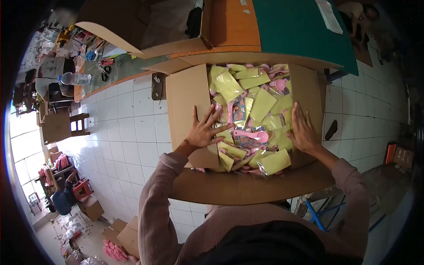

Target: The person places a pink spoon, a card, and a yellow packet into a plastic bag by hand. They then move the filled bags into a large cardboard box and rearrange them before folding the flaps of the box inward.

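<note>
A large cardboard box (194,183) stands in front of me with its flaps folded out. It is filled with clear packets holding yellow-green cards (263,104) and pink plastic pieces, one of which looks like a pink spoon (251,135). My left hand (206,129) lies with fingers spread over the left flap (190,97) and the edge of the packets. On the other side my right hand (304,131) has its fingers stretched out, at the inner edge of the right flap (309,88) beside the packets. Neither hand grips anything.
Behind the box is a table with a green top (296,31) and another open carton (163,44). Scissors (105,73) and a water bottle (75,79) are at the left. People sit farther off on both sides. A blue metal frame (314,214) stands at lower right.
</note>
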Action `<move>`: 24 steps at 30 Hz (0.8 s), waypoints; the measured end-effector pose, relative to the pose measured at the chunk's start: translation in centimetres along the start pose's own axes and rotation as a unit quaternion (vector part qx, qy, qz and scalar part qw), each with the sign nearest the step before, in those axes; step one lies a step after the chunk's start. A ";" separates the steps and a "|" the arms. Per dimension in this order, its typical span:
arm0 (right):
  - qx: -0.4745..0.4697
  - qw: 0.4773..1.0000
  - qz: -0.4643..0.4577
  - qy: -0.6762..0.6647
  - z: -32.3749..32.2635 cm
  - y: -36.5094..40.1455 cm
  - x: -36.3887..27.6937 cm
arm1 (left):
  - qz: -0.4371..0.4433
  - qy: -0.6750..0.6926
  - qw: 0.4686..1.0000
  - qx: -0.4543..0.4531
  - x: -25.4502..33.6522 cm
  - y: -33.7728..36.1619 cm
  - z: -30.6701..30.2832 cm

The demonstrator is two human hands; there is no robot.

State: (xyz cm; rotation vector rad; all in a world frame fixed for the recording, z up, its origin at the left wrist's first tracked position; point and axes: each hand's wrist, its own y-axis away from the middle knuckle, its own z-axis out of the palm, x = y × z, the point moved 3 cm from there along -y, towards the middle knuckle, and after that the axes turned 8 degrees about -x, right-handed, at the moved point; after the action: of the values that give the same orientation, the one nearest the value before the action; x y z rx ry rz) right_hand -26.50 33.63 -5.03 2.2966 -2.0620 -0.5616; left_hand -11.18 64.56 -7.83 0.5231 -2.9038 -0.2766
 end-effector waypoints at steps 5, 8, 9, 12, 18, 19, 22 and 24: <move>-0.175 0.957 0.006 -0.233 -7.4 7.0 -5.9 | 0.007 -0.008 1.000 0.017 -0.2 -0.1 -0.4; -0.152 0.983 -0.032 -0.099 -7.3 11.3 -11.4 | 0.011 -0.010 1.000 0.015 -0.2 0.0 -0.5; -0.111 0.991 -0.046 -0.065 -6.9 11.7 -11.9 | 0.011 -0.014 1.000 0.015 -0.2 0.0 -0.5; 0.108 0.964 -0.096 0.224 -3.0 12.0 -9.6 | 0.008 -0.017 1.000 -0.013 -0.1 0.0 -0.9; 0.128 0.988 -0.023 0.084 -7.5 7.4 -9.5 | 0.017 -0.033 0.998 -0.060 0.2 0.1 -1.8; 0.069 0.997 -0.013 0.038 -5.6 8.0 -8.9 | 0.020 -0.062 0.993 -0.094 0.3 0.1 -2.6; 0.100 0.994 -0.042 0.020 -5.3 8.2 -8.9 | 0.010 0.017 0.995 -0.097 1.1 1.4 -5.6; 0.060 0.998 -0.004 0.029 -5.2 8.4 -8.7 | -0.033 0.257 0.959 -0.116 4.3 2.6 -11.0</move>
State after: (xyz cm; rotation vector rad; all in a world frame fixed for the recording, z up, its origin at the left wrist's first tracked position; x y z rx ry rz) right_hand -33.82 39.71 4.13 2.3538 -2.1170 -0.3764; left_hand -13.77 63.74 3.94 0.5540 -2.3193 -0.4135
